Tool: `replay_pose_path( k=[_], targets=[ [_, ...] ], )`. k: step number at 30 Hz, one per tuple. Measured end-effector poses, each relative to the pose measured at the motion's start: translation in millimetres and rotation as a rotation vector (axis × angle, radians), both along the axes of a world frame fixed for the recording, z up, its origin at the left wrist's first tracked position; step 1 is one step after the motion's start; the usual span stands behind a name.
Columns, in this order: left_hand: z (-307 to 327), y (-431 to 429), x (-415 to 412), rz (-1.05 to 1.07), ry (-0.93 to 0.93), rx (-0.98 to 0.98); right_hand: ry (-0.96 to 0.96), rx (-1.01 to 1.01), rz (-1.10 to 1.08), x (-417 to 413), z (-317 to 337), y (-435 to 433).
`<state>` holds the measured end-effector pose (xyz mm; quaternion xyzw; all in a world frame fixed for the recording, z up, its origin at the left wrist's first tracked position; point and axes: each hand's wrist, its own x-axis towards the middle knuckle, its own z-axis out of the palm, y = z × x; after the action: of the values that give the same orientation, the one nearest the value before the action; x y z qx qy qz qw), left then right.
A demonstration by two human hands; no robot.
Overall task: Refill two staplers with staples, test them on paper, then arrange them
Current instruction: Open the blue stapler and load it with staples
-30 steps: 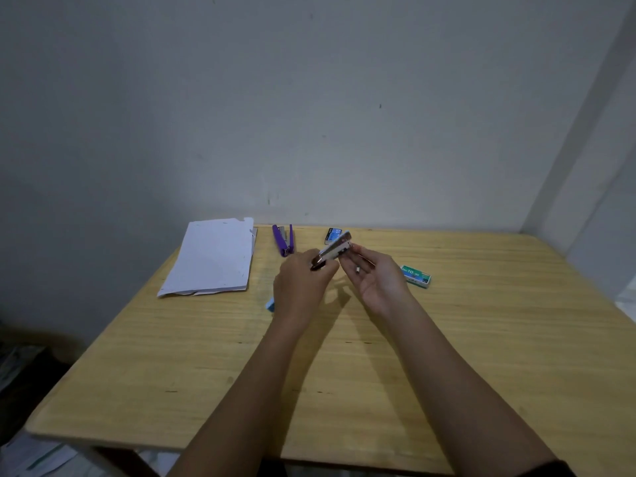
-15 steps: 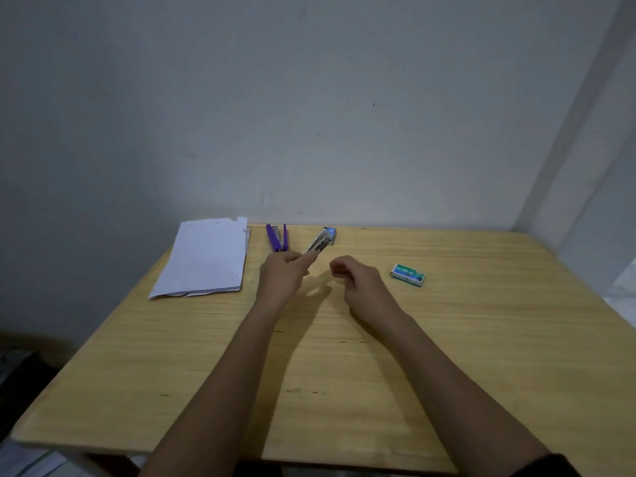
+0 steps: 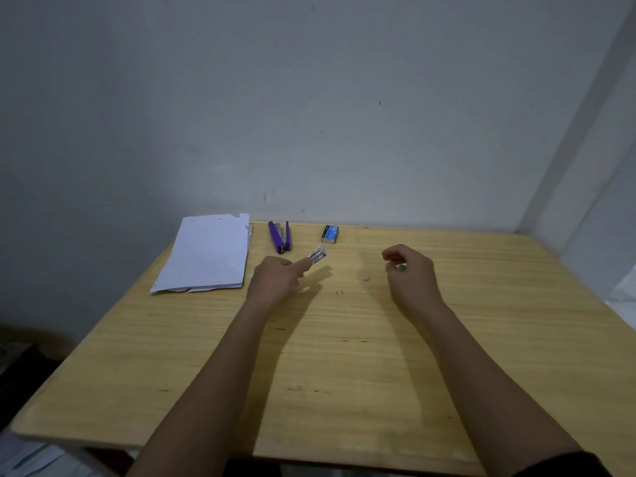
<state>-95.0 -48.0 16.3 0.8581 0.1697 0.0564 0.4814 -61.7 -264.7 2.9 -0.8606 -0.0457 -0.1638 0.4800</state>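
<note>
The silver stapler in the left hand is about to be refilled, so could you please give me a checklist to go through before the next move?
1. Silver stapler gripped by the left hand: ok.
2. Its loading channel open for staples: cannot tell, too small and blurred.
3. Right hand on the green staple box: ok, curled over it, with only a green edge showing.
4. Blue staple box spare and out of the way: ok, near the table's far edge.
5. Purple stapler lying open beside the paper stack: ok.
6. Table free of loose staples: not ok, small bits lie between the hands.
</note>
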Motion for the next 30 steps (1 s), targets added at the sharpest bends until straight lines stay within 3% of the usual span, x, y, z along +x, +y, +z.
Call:
replay_pose_path(
  k=[4,8,11,14,20,30],
  targets=[
    [-2,-1,2,0.01,0.046,0.107,-0.022,-0.277,-0.127,3,-4,-12],
    [-4,-6,1,0.036,0.057,0.413,0.015,-0.46,-0.155,5,-16,-19],
    [-4,-12,-1,0.027,0.029,0.644,0.017,-0.435,-0.137,6,-22,-20],
    [-10,-18,-4,-0.013,-0.032,0.75,0.003,-0.405,-0.122,6,-23,-21],
    [-21,-20,-8,-0.072,-0.17,0.823,0.01,-0.385,-0.096,5,-23,-22],
    [-19,-21,-6,-0.048,-0.12,0.763,0.065,-0.168,0.128,-8,-14,-29]
  ],
)
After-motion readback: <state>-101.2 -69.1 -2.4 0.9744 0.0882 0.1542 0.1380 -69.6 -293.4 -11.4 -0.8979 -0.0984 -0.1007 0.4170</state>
